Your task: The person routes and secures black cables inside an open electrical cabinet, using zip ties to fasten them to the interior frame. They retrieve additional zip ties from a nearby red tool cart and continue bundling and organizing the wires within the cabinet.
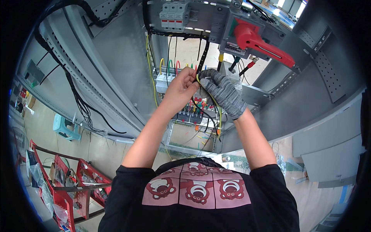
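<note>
Both hands meet in the middle of an open grey metal cabinet (112, 73), at a black wire bundle (204, 55) that hangs from above. My bare left hand (180, 89) pinches the bundle from the left, fingers curled. On the other side my right hand (224, 92), in a grey knit glove, closes its fingers round the same bundle. A yellow-green wire (220, 120) runs out under the gloved fingers and hangs down with loose black wires. The fingertips hide the exact spot being gripped.
Above right, a red rotary switch handle (262, 44) juts out. A white three-pole fuse holder (173, 16) is mounted at the top. Black cables (79, 98) droop along the left side. On the floor are a teal stool (65, 127) and a red rack (63, 193) with parts.
</note>
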### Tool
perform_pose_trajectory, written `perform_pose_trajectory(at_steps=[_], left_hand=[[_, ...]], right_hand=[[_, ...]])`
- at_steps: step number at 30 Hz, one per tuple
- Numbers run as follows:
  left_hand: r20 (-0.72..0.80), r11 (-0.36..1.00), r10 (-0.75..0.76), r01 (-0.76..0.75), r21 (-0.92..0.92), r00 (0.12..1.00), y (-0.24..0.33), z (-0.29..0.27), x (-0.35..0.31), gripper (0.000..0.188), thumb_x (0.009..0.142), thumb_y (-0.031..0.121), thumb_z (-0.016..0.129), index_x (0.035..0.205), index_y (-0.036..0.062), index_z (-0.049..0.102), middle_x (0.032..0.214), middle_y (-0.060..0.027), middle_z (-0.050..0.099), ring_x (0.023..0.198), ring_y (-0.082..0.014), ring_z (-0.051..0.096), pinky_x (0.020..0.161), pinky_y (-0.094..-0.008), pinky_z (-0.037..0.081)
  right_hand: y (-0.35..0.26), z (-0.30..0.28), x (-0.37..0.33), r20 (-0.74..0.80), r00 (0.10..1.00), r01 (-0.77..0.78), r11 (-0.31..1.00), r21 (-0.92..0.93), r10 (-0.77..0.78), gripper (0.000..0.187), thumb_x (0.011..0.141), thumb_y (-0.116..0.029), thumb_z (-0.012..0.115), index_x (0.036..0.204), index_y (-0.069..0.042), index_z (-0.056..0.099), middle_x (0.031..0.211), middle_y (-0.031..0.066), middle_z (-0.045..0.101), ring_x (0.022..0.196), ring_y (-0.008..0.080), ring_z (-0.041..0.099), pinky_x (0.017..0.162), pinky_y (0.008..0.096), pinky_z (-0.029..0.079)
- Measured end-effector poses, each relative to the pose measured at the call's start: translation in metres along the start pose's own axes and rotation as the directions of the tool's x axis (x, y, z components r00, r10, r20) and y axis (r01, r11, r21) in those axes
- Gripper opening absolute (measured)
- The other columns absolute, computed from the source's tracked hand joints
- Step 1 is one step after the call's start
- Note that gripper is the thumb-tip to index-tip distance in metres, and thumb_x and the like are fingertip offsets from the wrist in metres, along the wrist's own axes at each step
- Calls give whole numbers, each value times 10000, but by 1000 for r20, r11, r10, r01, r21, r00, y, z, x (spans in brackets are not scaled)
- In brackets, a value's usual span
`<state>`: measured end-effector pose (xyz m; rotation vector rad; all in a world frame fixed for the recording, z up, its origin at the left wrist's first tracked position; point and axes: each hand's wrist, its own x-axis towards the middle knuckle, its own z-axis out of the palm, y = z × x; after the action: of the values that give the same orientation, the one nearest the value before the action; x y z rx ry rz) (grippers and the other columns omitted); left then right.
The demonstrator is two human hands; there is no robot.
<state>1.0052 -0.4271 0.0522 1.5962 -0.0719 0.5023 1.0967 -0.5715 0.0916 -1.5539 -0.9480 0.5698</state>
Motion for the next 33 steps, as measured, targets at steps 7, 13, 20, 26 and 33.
perform_pose_trajectory(at_steps=[7,13,20,26,33], left_hand=[[-204,943,63,-126,-309,977,-31,27,0,66,929,31,425,986,50,452,830,15,476,761,-52,433,676,-199,358],[-207,717,463,-227,659,862,-19,13,4,115,884,124,484,854,19,517,652,-104,485,603,-223,477,608,-296,396],[-202,849,-77,171,499,976,33,17,-21,214,895,189,491,771,20,535,726,-171,616,697,-346,602,629,-419,459],[-130,483,43,93,871,991,62,49,-38,225,904,236,517,817,28,508,691,-191,587,654,-388,583,570,-477,434],[-328,912,210,-64,405,921,16,39,-35,185,918,162,509,1031,15,514,893,-104,570,853,-236,561,746,-348,446]], right_hand=[[-4,7,0,-71,995,58,994,-96,-65,315,886,-183,601,1150,-10,587,836,20,611,723,63,527,654,221,468],[14,1,1,-70,996,41,992,-119,-50,273,883,-107,588,1138,-9,609,886,22,631,755,57,553,705,222,481],[29,1,5,-135,967,143,901,-410,-215,207,822,-103,625,1008,-17,653,960,161,659,831,256,636,774,321,496],[-13,-5,13,-21,999,14,916,-401,-24,278,834,-225,627,981,8,654,857,190,660,777,306,636,745,354,497],[-17,-8,14,60,987,160,835,-526,-152,307,828,-266,626,988,-7,659,725,88,660,632,141,607,644,287,496]])
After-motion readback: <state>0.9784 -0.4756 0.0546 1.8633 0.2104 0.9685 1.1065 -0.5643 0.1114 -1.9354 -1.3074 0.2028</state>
